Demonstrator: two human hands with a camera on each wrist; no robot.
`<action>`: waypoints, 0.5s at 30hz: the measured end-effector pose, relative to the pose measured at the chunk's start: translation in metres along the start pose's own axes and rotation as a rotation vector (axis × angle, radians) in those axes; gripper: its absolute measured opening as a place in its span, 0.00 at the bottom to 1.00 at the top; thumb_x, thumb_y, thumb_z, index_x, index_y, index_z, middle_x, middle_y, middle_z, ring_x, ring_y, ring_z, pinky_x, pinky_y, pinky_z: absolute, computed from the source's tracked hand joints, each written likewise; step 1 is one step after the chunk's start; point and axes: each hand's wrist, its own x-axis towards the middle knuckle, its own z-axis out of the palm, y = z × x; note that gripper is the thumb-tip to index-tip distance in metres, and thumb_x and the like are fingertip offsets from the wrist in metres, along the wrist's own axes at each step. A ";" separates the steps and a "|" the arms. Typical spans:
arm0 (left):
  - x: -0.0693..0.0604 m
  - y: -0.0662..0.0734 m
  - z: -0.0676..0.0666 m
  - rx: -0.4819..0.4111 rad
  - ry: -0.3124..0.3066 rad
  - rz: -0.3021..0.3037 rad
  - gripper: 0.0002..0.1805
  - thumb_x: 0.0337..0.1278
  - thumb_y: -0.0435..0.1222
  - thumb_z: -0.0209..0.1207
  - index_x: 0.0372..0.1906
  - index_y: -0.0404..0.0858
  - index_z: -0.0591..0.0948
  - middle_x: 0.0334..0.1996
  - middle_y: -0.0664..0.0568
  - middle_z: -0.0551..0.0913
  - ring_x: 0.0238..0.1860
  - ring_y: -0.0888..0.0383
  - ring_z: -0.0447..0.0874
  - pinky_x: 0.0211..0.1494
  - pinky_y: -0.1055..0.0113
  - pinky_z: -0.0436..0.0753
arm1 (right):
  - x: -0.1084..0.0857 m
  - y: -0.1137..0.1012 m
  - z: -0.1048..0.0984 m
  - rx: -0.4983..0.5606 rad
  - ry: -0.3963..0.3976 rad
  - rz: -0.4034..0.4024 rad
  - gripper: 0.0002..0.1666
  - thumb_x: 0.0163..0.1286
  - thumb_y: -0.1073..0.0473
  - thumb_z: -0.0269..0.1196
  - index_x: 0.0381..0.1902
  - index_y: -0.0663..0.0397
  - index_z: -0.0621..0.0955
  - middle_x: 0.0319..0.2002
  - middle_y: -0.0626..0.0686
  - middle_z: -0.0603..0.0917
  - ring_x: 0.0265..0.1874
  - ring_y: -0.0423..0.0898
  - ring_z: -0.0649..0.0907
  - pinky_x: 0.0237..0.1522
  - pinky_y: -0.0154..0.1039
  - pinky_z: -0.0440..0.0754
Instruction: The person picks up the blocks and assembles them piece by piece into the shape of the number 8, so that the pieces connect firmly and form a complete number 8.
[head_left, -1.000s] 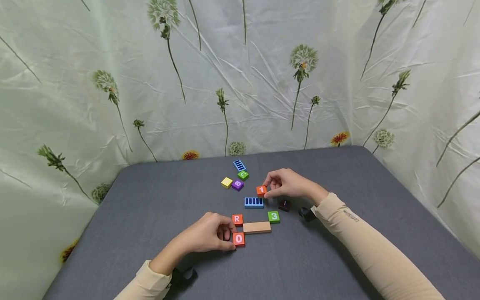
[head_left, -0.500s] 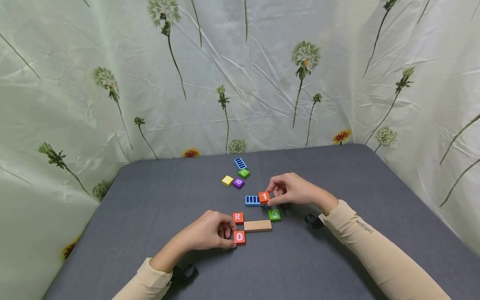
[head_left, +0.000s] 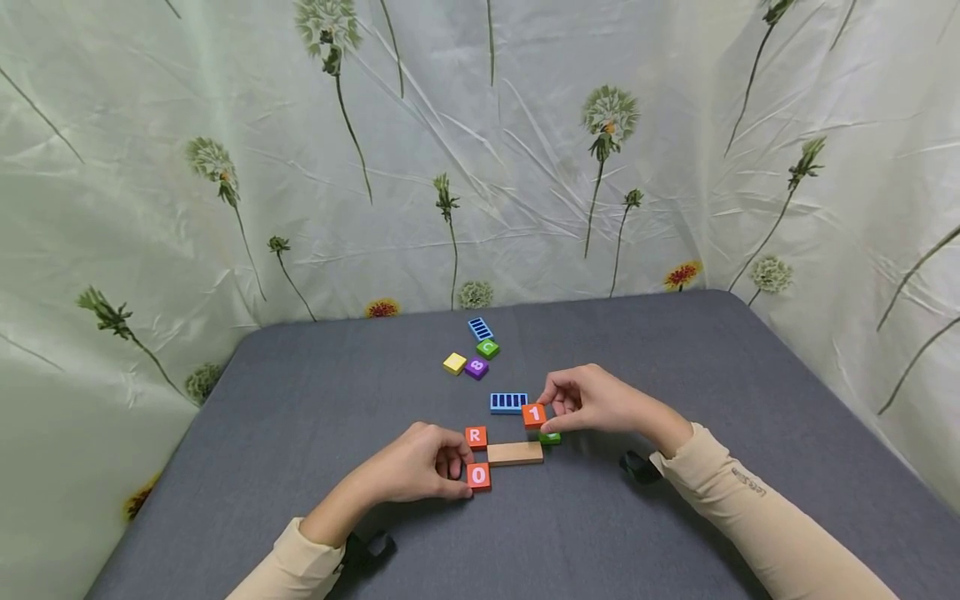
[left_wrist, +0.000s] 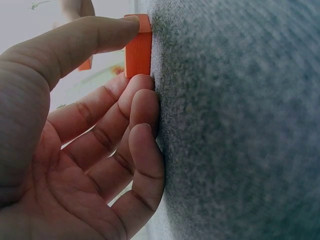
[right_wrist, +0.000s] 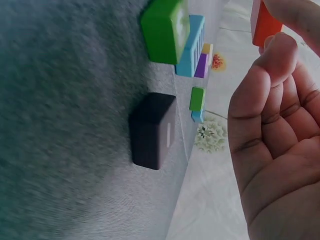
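My left hand (head_left: 416,467) pinches a red block marked 0 (head_left: 478,477) between thumb and fingers; in the left wrist view that block (left_wrist: 138,50) stands on the cloth. My right hand (head_left: 600,402) holds an orange-red block marked 1 (head_left: 534,415) between thumb and finger, raised off the table, as the right wrist view also shows. Below it, a green block (head_left: 551,438) is partly hidden. A plain wooden block (head_left: 514,453) lies between the hands, with a red R block (head_left: 476,437) at its upper left. A blue barred block (head_left: 508,403) lies just behind the 1 block.
Farther back on the grey cloth-covered table (head_left: 337,383) lie a yellow block (head_left: 454,363), a purple 8 block (head_left: 476,367), a green C block (head_left: 487,348) and another blue barred block (head_left: 481,329). A black block (right_wrist: 152,131) appears in the right wrist view.
My right hand has carried the 1 block toward me and slightly right, passing over the blue block's right end to the green block. My left hand stays put on the 0 block.
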 end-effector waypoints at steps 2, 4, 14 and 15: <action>0.000 0.000 0.000 -0.002 0.001 0.004 0.12 0.53 0.39 0.80 0.38 0.48 0.86 0.27 0.60 0.82 0.29 0.66 0.78 0.35 0.72 0.77 | -0.004 0.000 0.002 -0.001 -0.004 -0.003 0.17 0.65 0.52 0.79 0.41 0.57 0.85 0.28 0.43 0.80 0.26 0.36 0.76 0.31 0.30 0.74; 0.000 0.000 0.000 -0.005 0.001 0.008 0.12 0.53 0.39 0.80 0.38 0.48 0.87 0.27 0.60 0.82 0.29 0.66 0.78 0.35 0.72 0.77 | -0.007 0.000 0.004 -0.001 -0.008 -0.007 0.17 0.65 0.52 0.79 0.41 0.56 0.85 0.28 0.42 0.80 0.26 0.35 0.76 0.31 0.30 0.74; 0.000 0.000 0.001 -0.002 0.005 0.011 0.12 0.53 0.39 0.80 0.38 0.48 0.86 0.27 0.61 0.82 0.29 0.67 0.78 0.35 0.71 0.77 | -0.023 0.001 0.016 0.025 -0.048 -0.043 0.16 0.65 0.51 0.80 0.38 0.51 0.83 0.27 0.40 0.79 0.25 0.33 0.76 0.29 0.29 0.74; 0.000 0.000 0.001 -0.002 0.004 0.004 0.12 0.54 0.39 0.80 0.38 0.48 0.86 0.27 0.61 0.82 0.29 0.67 0.78 0.35 0.72 0.77 | -0.025 0.001 0.017 0.028 -0.053 -0.040 0.16 0.65 0.51 0.80 0.38 0.50 0.83 0.27 0.39 0.79 0.25 0.32 0.76 0.29 0.29 0.74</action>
